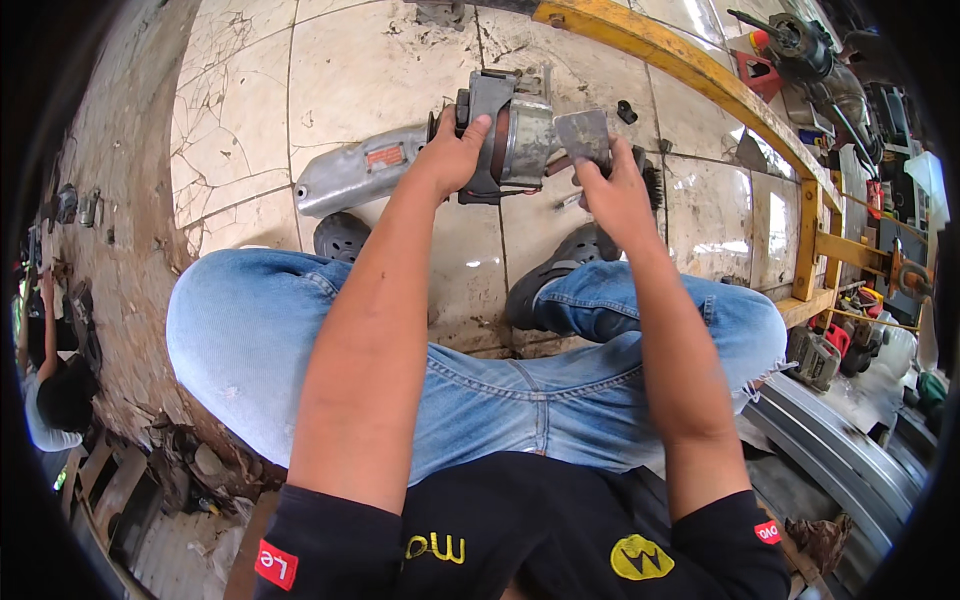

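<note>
Between my feet and the yellow frame is a grey metal motor-like part [527, 135], a ribbed cylinder in a bracket with a dark brown strap around it. My left hand [455, 150] grips its left side, fingers partly hidden behind it. In my right hand [617, 195] a flat, grey, roughly square piece [583, 135] is pinched between thumb and fingers, close to the right end of the part. Whether it is sandpaper or a thin plate I cannot tell. Beside my left wrist a long silvery metal cover [365, 170] with a red label lies on the tiles.
A dark-bristled brush [655, 187] and a small black piece [627, 112] lie right of my hand. A yellow metal frame [690, 65] crosses the far right. Beyond it are a mechanical assembly [800, 45] and bottles [890, 345]. Another person [60, 405] is at far left.
</note>
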The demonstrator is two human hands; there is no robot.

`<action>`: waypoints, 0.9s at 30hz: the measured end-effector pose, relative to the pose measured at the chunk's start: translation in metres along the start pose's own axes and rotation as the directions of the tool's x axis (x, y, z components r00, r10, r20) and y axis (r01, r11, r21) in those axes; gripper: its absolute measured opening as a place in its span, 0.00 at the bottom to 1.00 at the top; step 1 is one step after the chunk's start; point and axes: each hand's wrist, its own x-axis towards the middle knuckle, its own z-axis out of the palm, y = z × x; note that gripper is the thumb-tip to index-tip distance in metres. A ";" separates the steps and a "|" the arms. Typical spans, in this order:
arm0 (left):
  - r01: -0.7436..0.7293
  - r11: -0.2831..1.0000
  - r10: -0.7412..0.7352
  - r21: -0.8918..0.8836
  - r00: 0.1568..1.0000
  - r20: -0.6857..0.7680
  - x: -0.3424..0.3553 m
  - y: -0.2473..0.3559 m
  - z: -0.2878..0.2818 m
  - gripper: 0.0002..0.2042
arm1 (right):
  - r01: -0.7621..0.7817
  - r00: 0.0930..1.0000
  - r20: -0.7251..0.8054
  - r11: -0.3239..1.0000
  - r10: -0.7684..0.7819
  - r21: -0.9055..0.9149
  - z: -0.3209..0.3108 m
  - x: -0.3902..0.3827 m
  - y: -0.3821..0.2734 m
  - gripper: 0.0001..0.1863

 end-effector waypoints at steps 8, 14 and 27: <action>0.006 0.992 -0.002 -0.124 1.000 0.030 0.002 0.003 0.001 0.43 | 0.144 0.979 0.193 0.876 -0.059 -0.461 -0.010 0.020 -0.027 0.26; 0.079 0.989 -0.070 -0.127 0.995 0.073 0.002 0.005 -0.002 0.45 | 0.088 0.980 0.191 0.760 0.048 -0.644 0.004 0.018 -0.042 0.27; 0.014 0.984 -0.004 -0.180 0.998 0.055 0.007 -0.003 0.002 0.44 | 0.120 0.963 0.262 0.768 0.064 -0.629 0.002 0.028 -0.041 0.28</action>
